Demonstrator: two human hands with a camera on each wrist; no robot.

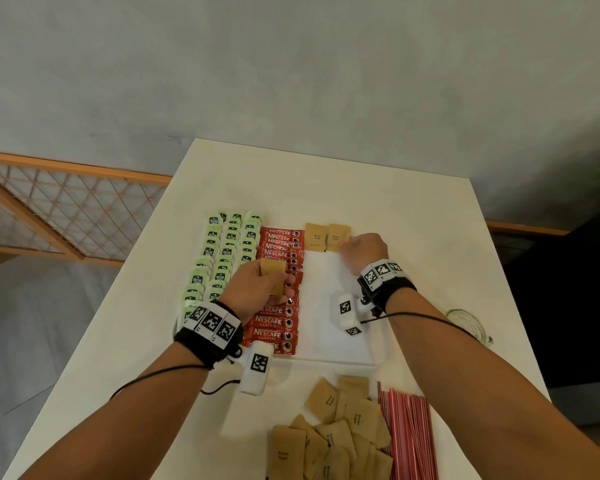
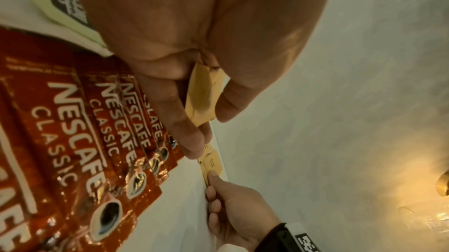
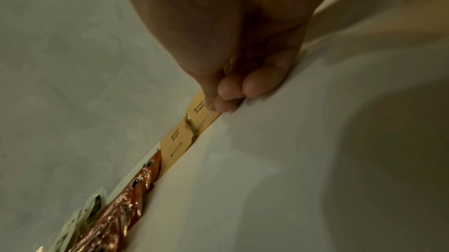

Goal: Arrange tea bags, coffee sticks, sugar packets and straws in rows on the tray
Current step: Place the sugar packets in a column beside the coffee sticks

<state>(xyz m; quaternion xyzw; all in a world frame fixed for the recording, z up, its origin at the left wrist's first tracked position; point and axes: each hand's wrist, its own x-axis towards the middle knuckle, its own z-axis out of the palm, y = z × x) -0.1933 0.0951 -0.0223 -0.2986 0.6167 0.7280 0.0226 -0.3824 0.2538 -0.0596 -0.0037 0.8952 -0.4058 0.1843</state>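
left hand [image 1: 257,289] holds sugar packets [image 1: 273,271] above tray [image 1: 336,344].

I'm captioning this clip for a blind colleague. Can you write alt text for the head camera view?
Over a white tray, the right hand touches one of two placed sugar packets while the left hand holds spare packets. Green tea bags and red coffee sticks fill rows; loose sugar packets and straws lie on the table.

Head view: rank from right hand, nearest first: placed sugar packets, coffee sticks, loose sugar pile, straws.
From the right hand:
1. Placed sugar packets, at its fingertips, tray's far end.
2. Coffee sticks, to its left.
3. Loose sugar pile and straws, near table edge, too close to call.
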